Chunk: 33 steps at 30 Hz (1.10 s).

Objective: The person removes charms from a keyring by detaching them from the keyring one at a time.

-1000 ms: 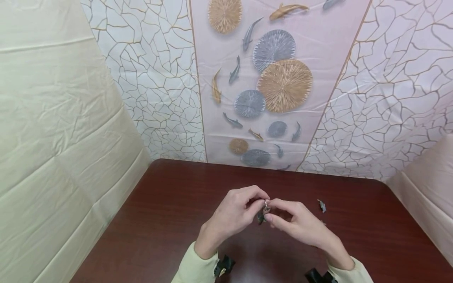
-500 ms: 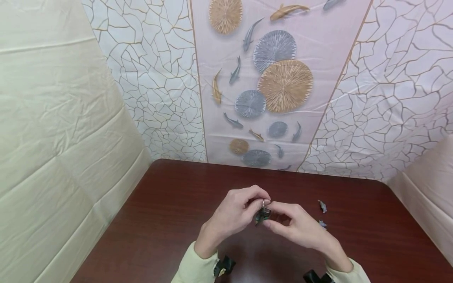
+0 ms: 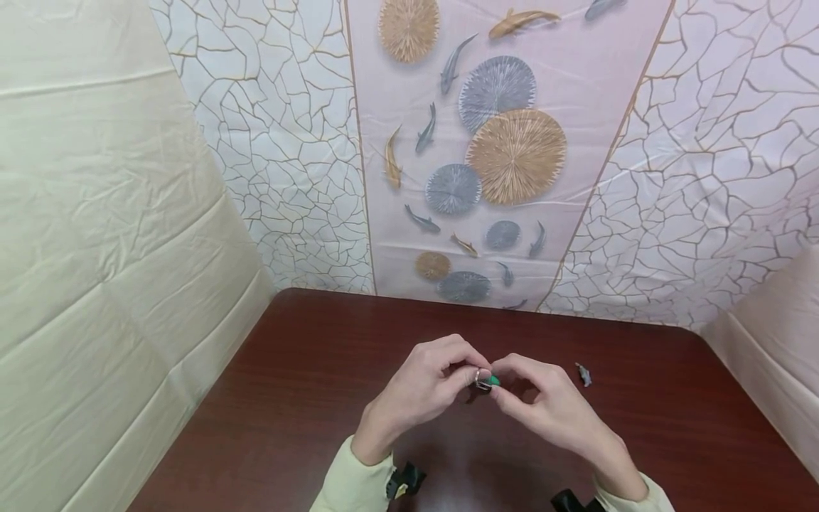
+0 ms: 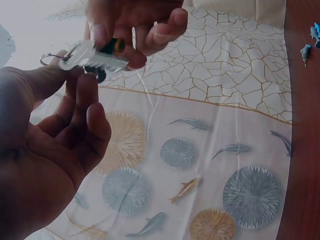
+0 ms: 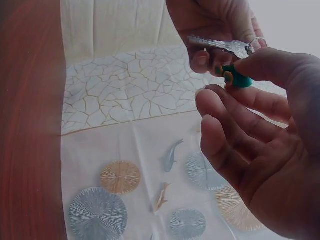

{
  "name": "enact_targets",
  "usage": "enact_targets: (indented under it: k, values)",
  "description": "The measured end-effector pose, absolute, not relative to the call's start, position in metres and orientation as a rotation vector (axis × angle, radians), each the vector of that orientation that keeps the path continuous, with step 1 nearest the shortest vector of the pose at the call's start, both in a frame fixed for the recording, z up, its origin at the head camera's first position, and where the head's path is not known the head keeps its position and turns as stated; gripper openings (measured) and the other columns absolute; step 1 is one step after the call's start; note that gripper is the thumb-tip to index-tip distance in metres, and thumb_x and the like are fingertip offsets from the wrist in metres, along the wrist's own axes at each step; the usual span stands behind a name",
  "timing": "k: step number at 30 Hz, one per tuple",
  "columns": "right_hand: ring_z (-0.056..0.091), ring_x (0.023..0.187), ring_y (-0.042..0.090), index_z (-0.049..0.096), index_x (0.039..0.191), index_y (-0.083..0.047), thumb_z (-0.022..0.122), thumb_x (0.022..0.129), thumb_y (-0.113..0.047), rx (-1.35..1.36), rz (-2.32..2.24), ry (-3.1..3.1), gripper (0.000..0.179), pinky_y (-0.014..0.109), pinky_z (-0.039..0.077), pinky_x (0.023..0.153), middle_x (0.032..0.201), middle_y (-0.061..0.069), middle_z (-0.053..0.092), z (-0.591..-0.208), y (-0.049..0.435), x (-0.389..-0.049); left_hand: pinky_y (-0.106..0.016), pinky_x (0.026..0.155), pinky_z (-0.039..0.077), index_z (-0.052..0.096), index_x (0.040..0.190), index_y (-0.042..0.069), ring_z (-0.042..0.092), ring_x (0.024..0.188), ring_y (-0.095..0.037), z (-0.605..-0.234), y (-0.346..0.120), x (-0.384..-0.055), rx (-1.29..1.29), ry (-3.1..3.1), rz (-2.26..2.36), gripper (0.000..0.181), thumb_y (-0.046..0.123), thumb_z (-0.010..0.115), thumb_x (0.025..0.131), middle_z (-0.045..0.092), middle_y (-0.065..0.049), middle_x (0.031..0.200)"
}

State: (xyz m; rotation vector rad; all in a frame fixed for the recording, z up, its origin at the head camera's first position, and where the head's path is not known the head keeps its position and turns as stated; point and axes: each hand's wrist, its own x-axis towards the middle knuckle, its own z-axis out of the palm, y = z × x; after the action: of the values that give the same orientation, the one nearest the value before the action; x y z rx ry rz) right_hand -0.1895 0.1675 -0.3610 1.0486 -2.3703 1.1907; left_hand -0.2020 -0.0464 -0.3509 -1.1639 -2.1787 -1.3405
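Observation:
Both hands meet above the table around a small key ring. My left hand (image 3: 429, 377) pinches the metal ring (image 4: 46, 59) between thumb and forefinger. A silver key (image 5: 225, 45) with a toothed blade hangs from it, slightly blurred in the left wrist view. With thumb and forefinger my right hand (image 3: 553, 402) pinches a small green charm (image 5: 243, 80) that has yellow-orange round ends. The charm lies close beside the key, its lower part dark in the left wrist view. My fingers hide part of the ring in the head view.
On the dark red-brown table (image 3: 307, 398), a small grey-blue figure (image 3: 583, 374) lies beyond my right hand. In the left wrist view a second bluish figure (image 4: 315, 32) lies close to it. A patterned cloth (image 3: 307, 142) hangs behind the table.
The charm has turned between my fingers, its bright green side now showing. My right hand has shifted slightly right and covers the nearer figure on the table. My left hand stays nearly in place.

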Motion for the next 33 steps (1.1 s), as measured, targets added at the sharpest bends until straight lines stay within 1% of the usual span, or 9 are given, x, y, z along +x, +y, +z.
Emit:
enact_targets:
  k: [7, 10, 13, 17, 21, 25, 28, 31, 33]
  values:
    - [0.063, 0.069, 0.001, 0.064, 0.1, -0.029, 0.07, 0.087, -0.002, 1.016, 1.201, -2.367, 0.031, 0.017, 0.052, 0.059, 0.085, -0.013, 0.067, -0.359, 0.17, -0.186, -0.014, 0.066, 0.053, 0.07, 0.095, 0.012, 0.062, 0.074, 0.004, -0.351, -0.047, -0.203, -1.214, -2.207, -1.44, 0.011, 0.006, 0.061, 0.095, 0.07, 0.002, 0.087]
    - [0.064, 0.069, 0.001, 0.063, 0.101, -0.029, 0.069, 0.088, -0.002, 1.021, 1.206, -2.368, 0.031, 0.018, 0.052, 0.062, 0.088, -0.016, 0.067, -0.358, 0.171, -0.185, -0.013, 0.067, 0.053, 0.071, 0.095, 0.012, 0.062, 0.074, 0.003, -0.351, -0.047, -0.203, -1.213, -2.187, -1.421, 0.01, 0.007, 0.062, 0.095, 0.071, 0.002, 0.086]
    - [0.065, 0.069, 0.002, 0.062, 0.103, -0.028, 0.068, 0.088, -0.001, 1.019, 1.245, -2.366, 0.031, 0.018, 0.052, 0.062, 0.086, -0.012, 0.068, -0.358, 0.171, -0.184, -0.011, 0.068, 0.051, 0.071, 0.095, 0.013, 0.058, 0.074, 0.004, -0.351, -0.047, -0.203, -1.203, -2.152, -1.347, 0.01, 0.008, 0.062, 0.095, 0.07, 0.003, 0.085]
    - [0.067, 0.069, 0.008, 0.06, 0.103, -0.019, 0.066, 0.087, 0.004, 1.043, 1.36, -2.303, 0.029, 0.021, 0.054, 0.061, 0.093, -0.004, 0.068, -0.359, 0.169, -0.185, -0.01, 0.069, 0.049, 0.071, 0.096, 0.013, 0.058, 0.075, 0.003, -0.35, -0.047, -0.203, -1.195, -2.12, -1.292, 0.011, 0.008, 0.061, 0.095, 0.069, 0.004, 0.085]
    - [0.069, 0.071, 0.012, 0.059, 0.095, -0.01, 0.065, 0.083, 0.013, 1.075, 1.531, -2.178, 0.027, 0.024, 0.055, 0.059, 0.106, 0.002, 0.063, -0.362, 0.164, -0.185, -0.009, 0.071, 0.05, 0.071, 0.097, 0.013, 0.059, 0.077, 0.002, -0.35, -0.046, -0.203, -1.205, -2.085, -1.258, 0.012, 0.009, 0.06, 0.096, 0.07, 0.004, 0.087]
    - [0.068, 0.074, 0.011, 0.059, 0.088, -0.004, 0.065, 0.079, 0.02, 1.126, 1.616, -2.004, 0.026, 0.022, 0.055, 0.06, 0.105, 0.006, 0.062, -0.364, 0.158, -0.184, -0.009, 0.069, 0.049, 0.071, 0.097, 0.013, 0.057, 0.076, 0.002, -0.349, -0.044, -0.201, -1.193, -2.075, -1.277, 0.012, 0.009, 0.06, 0.097, 0.07, 0.004, 0.086]
    - [0.067, 0.076, 0.01, 0.058, 0.087, 0.0, 0.064, 0.076, 0.023, 1.165, 1.626, -1.914, 0.026, 0.02, 0.054, 0.058, 0.104, 0.008, 0.062, -0.364, 0.155, -0.184, -0.01, 0.067, 0.05, 0.07, 0.097, 0.013, 0.057, 0.074, 0.003, -0.348, -0.044, -0.199, -1.173, -2.083, -1.313, 0.01, 0.01, 0.06, 0.096, 0.07, 0.003, 0.086]
    - [0.067, 0.069, 0.011, 0.051, 0.089, 0.003, 0.061, 0.076, 0.025, 1.169, 1.654, -1.904, 0.027, 0.021, 0.053, 0.053, 0.102, 0.007, 0.063, -0.363, 0.153, -0.183, -0.012, 0.062, 0.051, 0.067, 0.098, 0.012, 0.058, 0.069, 0.002, -0.347, -0.044, -0.197, -1.156, -2.092, -1.371, 0.007, 0.008, 0.061, 0.096, 0.07, 0.001, 0.085]
    - [0.067, 0.064, 0.012, 0.047, 0.096, 0.005, 0.06, 0.078, 0.024, 1.139, 1.651, -1.949, 0.029, 0.022, 0.052, 0.051, 0.101, 0.004, 0.065, -0.362, 0.153, -0.182, -0.014, 0.059, 0.051, 0.064, 0.099, 0.01, 0.058, 0.067, 0.001, -0.346, -0.045, -0.196, -1.145, -2.098, -1.396, 0.007, 0.006, 0.062, 0.095, 0.07, -0.001, 0.085]
